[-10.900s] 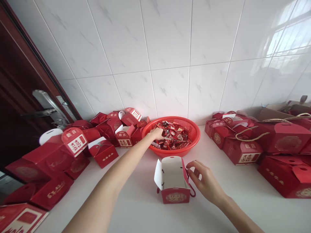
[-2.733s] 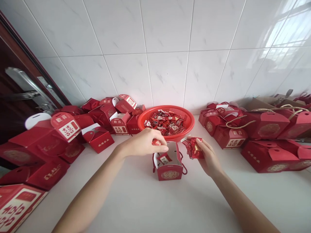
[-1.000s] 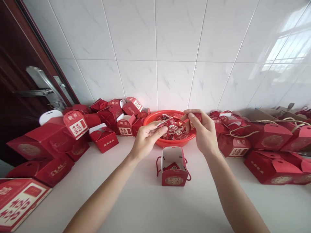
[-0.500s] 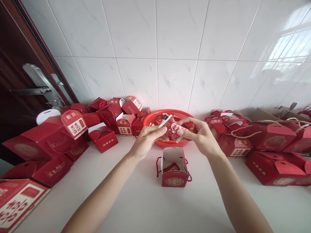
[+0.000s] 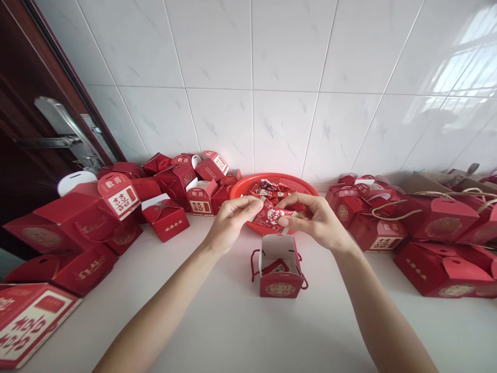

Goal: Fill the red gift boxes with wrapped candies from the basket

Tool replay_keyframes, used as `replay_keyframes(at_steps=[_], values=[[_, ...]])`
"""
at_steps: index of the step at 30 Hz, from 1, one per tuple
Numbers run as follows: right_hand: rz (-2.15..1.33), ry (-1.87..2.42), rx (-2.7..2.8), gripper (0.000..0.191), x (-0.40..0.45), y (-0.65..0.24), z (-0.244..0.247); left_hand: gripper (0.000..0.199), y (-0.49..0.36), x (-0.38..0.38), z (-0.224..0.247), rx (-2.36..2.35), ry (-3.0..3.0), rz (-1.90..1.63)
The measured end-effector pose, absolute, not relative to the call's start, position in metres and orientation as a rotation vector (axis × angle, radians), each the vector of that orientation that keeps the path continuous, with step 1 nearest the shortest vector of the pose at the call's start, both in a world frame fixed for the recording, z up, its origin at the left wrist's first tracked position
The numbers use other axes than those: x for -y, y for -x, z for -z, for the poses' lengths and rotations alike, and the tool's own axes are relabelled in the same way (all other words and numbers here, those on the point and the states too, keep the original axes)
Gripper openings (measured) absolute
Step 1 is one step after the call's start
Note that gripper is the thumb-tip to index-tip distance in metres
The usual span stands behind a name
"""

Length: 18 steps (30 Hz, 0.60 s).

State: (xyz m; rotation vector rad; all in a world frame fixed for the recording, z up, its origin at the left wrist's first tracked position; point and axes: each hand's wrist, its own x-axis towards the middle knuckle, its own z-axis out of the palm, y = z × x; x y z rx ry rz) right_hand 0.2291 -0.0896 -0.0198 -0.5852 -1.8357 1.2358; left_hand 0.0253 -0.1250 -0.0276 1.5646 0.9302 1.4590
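Between my hands is a red candy packet [image 5: 268, 216] with white lettering and pale crimped ends. My left hand [image 5: 233, 220] pinches its left end, thumb on top. The right end is gripped by my right hand [image 5: 312, 217], its thumb lying across the printed front. Just behind stands a red plastic basket [image 5: 239, 187] heaped with wrapped sweets [image 5: 271, 187]. Nearer to me, below the packet, a small red gift box [image 5: 282, 286] stands upright with its top open and cord handles at its sides. One red packet [image 5: 276, 267] lies inside it.
Red gift boxes are piled at the left [image 5: 73, 217] and at the right [image 5: 438, 220], some with rope handles. A single small box [image 5: 165, 220] sits left of the basket. A tiled wall [image 5: 283, 124] rises behind the white table [image 5: 233, 331]; a door handle [image 5: 64, 134] shows at far left.
Both hands have lowered slightly, and the packet has turned flatter, showing more of its front and of the sweets behind. It remains held at both ends. The open box has not visibly moved.
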Motion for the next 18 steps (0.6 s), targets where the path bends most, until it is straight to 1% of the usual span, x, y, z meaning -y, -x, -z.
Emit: replay_keyframes(at_steps=[2, 6, 9, 13, 15, 18], values=[[-1.174, 0.582, 1.85, 0.024, 0.0896, -0.2297, 0.02, 0.024, -0.0265, 0.1257, 0.027, -0.942, -1.6, -1.442], [-1.086, 0.591, 1.908, 0.023, 0.0917, -0.229, 0.0187, 0.022, -0.0294, 0.1285, 0.0265, -1.01, -1.74, -1.412], [-1.114, 0.576, 1.896, 0.027, 0.0926, -0.227, 0.0188, 0.036, -0.0313, 0.1287, 0.0296, -0.994, -1.766, -1.499], [-1.179, 0.564, 1.868, 0.032, 0.0925, -0.2279, 0.0182, 0.041, -0.0312, 0.1276, 0.0319, -0.997, -1.719, -1.54], [-1.21, 0.601, 1.875, 0.034, 0.0923, -0.2308, 0.0161, 0.041, -0.0306, 0.1283, 0.0305, -1.066, -1.766, -1.469], [-1.186, 0.662, 1.944, 0.036, 0.0909, -0.2355, 0.0131, 0.038, -0.0317, 0.131, 0.0282, -1.131, -1.869, -1.264]])
